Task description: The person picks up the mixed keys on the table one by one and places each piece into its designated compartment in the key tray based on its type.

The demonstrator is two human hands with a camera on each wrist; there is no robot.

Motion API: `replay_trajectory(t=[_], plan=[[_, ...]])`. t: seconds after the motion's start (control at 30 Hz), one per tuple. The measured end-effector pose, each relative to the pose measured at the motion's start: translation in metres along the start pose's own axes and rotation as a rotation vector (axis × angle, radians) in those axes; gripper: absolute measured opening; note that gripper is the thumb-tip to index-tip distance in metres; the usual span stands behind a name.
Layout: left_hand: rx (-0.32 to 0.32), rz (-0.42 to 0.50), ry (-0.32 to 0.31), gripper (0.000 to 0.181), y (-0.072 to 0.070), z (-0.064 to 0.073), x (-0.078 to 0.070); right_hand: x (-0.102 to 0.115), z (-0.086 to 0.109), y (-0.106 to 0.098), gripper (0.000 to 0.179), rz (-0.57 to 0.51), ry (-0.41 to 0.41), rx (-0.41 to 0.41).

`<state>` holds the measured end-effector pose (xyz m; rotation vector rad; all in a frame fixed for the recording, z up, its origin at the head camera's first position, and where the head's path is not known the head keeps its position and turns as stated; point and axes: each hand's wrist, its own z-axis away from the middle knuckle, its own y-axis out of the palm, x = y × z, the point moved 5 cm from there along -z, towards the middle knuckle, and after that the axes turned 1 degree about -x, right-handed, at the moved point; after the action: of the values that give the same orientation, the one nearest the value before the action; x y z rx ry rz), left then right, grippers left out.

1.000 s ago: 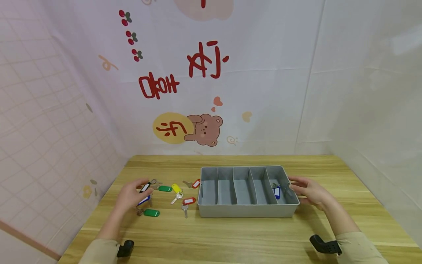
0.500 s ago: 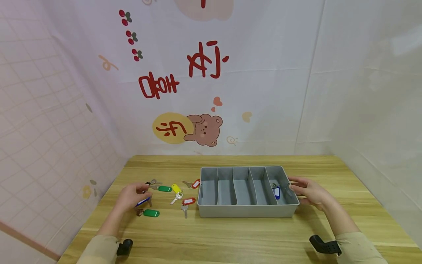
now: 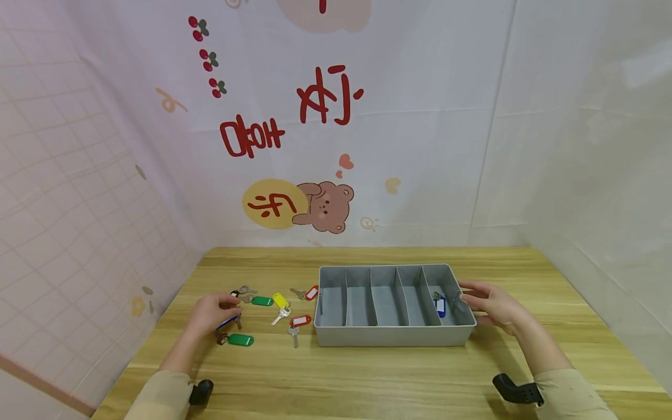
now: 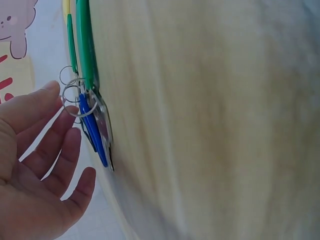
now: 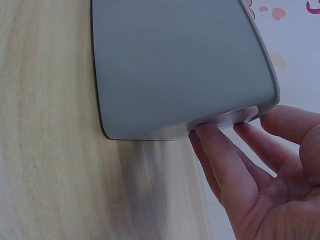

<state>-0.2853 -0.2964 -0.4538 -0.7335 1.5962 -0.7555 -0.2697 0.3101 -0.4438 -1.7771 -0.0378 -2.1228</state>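
Observation:
My left hand (image 3: pixel 207 314) hovers over key tags at the left of the table, its fingers loosely bent. Beside its fingertips, a blue key tag (image 4: pixel 93 129) and split rings (image 4: pixel 71 101) show in the left wrist view; nothing is plainly gripped. The black key tag (image 3: pixel 234 293) is mostly hidden behind that hand. My right hand (image 3: pixel 493 303) holds the right end of a grey divided box (image 3: pixel 394 336), thumb at the rim and fingers against the outer wall. One blue-tagged key (image 3: pixel 440 307) lies in the box's rightmost compartment.
Green key tags (image 3: pixel 240 339) lie near the left hand. Between there and the box are a yellow key tag (image 3: pixel 280 300) and red key tags (image 3: pixel 301 320), with keys attached. A printed curtain (image 3: pixel 420 146) hangs behind the wooden table (image 3: pixel 367 379).
The black tag at my left fingertips has been lowered or covered, and that hand has shifted slightly over the tags. My right hand and the box have stayed in place.

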Motion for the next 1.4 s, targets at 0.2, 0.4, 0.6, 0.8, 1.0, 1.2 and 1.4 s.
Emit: replay_trajectory(t=[0.2, 0.4, 0.6, 0.8, 1.0, 1.2, 1.4], plan=[[-0.002, 0.000, 0.003, 0.021, 0.0004, -0.0020, 0.0007, -0.0006, -0.0002, -0.0005, 0.065, 0.002, 0.009, -0.003], [-0.004, 0.005, -0.005, 0.018, 0.0006, -0.0040, 0.0017, 0.0002, -0.0004, -0.0010, 0.066, 0.001, 0.007, 0.002], [0.003, -0.014, -0.015, 0.016, 0.0012, -0.0043, 0.0010, 0.0001, -0.0008, -0.0014, 0.066, -0.005, 0.009, -0.001], [0.009, -0.031, -0.014, 0.013, 0.0013, -0.0052, -0.0004, -0.0001, -0.0004, -0.0010, 0.066, 0.006, 0.004, -0.003], [-0.006, -0.030, -0.018, 0.011, 0.0012, -0.0050, 0.0020, -0.0006, -0.0003, -0.0008, 0.067, 0.008, 0.010, -0.011], [-0.003, -0.032, -0.044, 0.010, 0.0015, -0.0059, 0.0043, 0.0000, -0.0007, -0.0010, 0.067, 0.001, 0.011, -0.017], [0.004, -0.032, -0.061, 0.008, 0.0013, -0.0077, 0.0065, 0.0000, 0.0003, -0.0008, 0.067, 0.004, 0.008, -0.011]])
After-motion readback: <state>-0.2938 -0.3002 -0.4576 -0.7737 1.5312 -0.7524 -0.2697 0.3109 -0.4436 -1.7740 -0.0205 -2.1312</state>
